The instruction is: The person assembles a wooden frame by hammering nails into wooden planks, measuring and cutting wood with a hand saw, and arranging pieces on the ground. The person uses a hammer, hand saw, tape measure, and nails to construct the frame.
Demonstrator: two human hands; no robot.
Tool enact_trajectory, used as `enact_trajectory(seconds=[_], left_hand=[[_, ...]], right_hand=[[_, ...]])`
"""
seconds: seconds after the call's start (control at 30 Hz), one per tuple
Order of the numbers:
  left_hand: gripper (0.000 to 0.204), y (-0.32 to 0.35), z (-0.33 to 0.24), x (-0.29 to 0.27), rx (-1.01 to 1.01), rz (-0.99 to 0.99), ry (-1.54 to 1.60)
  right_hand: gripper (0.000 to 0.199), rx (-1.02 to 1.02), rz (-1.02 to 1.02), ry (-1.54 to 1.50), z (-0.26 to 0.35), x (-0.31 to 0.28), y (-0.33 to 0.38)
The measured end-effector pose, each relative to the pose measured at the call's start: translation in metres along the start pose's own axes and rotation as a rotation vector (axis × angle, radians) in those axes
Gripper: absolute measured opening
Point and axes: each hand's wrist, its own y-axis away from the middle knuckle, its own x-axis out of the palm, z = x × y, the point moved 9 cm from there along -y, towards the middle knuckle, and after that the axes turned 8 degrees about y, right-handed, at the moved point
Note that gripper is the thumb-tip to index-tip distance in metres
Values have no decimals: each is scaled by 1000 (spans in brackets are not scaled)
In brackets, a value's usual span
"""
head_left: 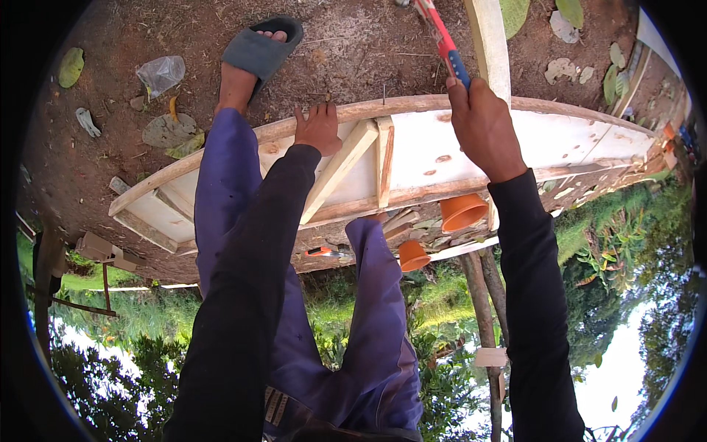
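Observation:
My right hand (pixel 487 127) is closed round the lower handle of a hammer (pixel 445 43), which is raised and has a red and blue grip. The hammer's head is mostly cut off by the upper edge of the view. Below it lies a long wooden frame (pixel 359 110) with white panelling (pixel 423 166), an upright brace (pixel 384 162) and a slanted brace (pixel 340 171). A nail (pixel 384 94) sticks up from the far rail between my hands. My left hand (pixel 318 131) grips that rail, its fingers hooked over the edge.
My sandalled foot (pixel 261 55) stands on the soil beyond the frame. A pale plank (pixel 488 51) runs away behind my right hand. Two orange pots (pixel 464 214), wood scraps and an orange-handled tool (pixel 322 252) lie on the near side. Leaves and a plastic bag (pixel 160 76) litter the ground.

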Motion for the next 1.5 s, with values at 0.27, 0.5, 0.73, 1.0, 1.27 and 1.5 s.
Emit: enact_trajectory(seconds=[0.27,0.5,0.73,1.0,1.27,1.5], left_hand=[[112,-8,-60,-8,-30,-193,155],[105,-16,-59,-2,-73,-228,158],[102,-15,-60,5,-93,-263,181],[103,-6,-58,9,-175,-375,253],[100,-13,-56,14,-192,-340,273],[98,-16,-56,16,-126,-342,261]], right_hand=[[41,-42,-190,-200,27,-17,-3],[40,8,13,-89,2,30,18],[35,56,72,-81,-51,86,83],[37,31,23,-21,-39,63,53],[40,149,68,-112,-34,53,33],[35,237,185,-73,-68,100,105]])
